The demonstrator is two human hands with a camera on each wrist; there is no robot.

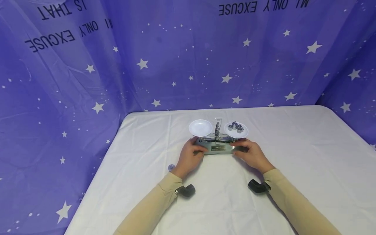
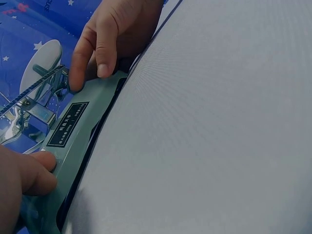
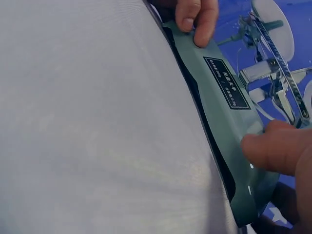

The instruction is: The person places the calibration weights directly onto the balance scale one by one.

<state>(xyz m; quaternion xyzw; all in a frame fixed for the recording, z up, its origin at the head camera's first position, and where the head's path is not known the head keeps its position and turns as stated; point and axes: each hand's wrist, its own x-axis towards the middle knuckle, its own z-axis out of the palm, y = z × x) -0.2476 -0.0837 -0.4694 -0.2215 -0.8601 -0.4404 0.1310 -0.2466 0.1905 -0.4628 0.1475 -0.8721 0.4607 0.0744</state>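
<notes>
A green-based balance scale [image 1: 218, 150] stands on the table, its dark label facing me. My left hand [image 1: 191, 156] grips the left end of the base, thumb on the front face. At the other end, my right hand [image 1: 250, 152] holds the base in the same way, as the right wrist view shows with its thumb [image 3: 263, 148] on the green metal. Several metal weights [image 1: 234, 125] sit together on the right white pan [image 1: 241, 134]. The left white pan [image 1: 200, 128] rides slightly higher, and the graduated beam slopes down to the right.
A small round metallic piece [image 1: 171, 167] lies on the table beside my left wrist. White cloth covers the table [image 1: 223, 205]. A purple curtain with stars [image 1: 182, 65] hangs behind it and along both sides. Black wrist cameras [image 1: 186, 191] jut inward from both sleeves.
</notes>
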